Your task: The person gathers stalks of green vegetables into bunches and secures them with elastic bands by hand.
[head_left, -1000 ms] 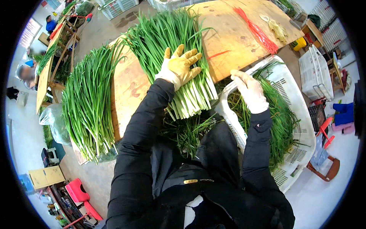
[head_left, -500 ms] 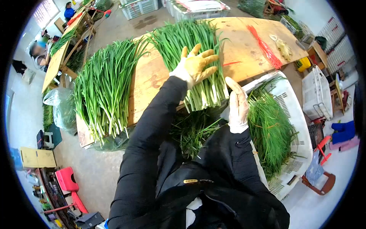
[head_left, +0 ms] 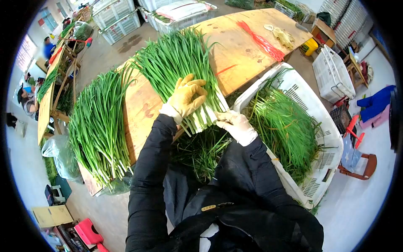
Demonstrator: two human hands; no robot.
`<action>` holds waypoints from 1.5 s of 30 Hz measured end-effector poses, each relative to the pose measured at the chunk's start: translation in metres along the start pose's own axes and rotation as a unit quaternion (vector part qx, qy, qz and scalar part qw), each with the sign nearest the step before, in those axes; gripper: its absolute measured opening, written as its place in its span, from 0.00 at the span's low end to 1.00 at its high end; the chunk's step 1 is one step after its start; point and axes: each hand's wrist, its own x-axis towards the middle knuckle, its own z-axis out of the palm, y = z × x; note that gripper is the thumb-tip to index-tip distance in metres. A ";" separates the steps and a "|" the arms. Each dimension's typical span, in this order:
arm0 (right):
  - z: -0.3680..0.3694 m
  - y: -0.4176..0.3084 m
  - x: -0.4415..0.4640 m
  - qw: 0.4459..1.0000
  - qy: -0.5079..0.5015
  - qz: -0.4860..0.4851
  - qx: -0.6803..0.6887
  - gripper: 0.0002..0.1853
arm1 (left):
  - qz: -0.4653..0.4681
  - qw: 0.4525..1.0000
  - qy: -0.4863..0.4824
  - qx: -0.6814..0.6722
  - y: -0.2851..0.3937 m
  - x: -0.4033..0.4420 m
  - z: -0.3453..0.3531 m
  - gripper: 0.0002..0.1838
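A thick bunch of garlic chives lies on the wooden table in front of me, its pale stem ends over the near edge. My left hand, in a yellow-palmed glove, rests on the lower stems with its fingers curled and the thumb and forefinger brought together around some stems. At the right corner of the stem ends, my right hand, in a pale glove, has its fingertips closed on the stems. The exact stems in each hand are partly hidden. Left of this bunch lies a second chive pile.
A white crate holding loose chives stands at my right. Red ties and spare gloves lie on the table. Chive scraps are below the edge. Stacked crates stand behind; people sit far left.
My left hand's spread fingers have curled in on the stems. My right hand has moved from upright beside the bunch onto the stem ends. The view has shifted to the right.
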 end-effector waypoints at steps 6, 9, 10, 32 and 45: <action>-0.019 -0.007 0.005 0.970 0.014 0.126 0.207 0.09 | -0.002 1.000 0.005 0.012 0.000 0.000 0.004 0.05; -0.009 -0.018 0.017 0.998 0.022 0.051 0.013 0.11 | 0.007 1.000 0.019 0.008 -0.003 0.000 0.007 0.06; -0.002 -0.013 0.020 0.999 0.001 0.039 0.010 0.12 | 0.009 1.000 0.018 0.008 -0.004 0.000 0.007 0.06; 0.050 -0.079 -0.013 0.903 -0.400 -0.050 0.147 0.21 | -0.087 0.953 0.205 0.205 0.069 -0.051 -0.052 0.23; 0.239 -0.218 0.095 0.918 -0.344 0.189 -0.060 0.67 | -0.441 0.786 0.339 0.272 0.027 -0.294 -0.153 0.41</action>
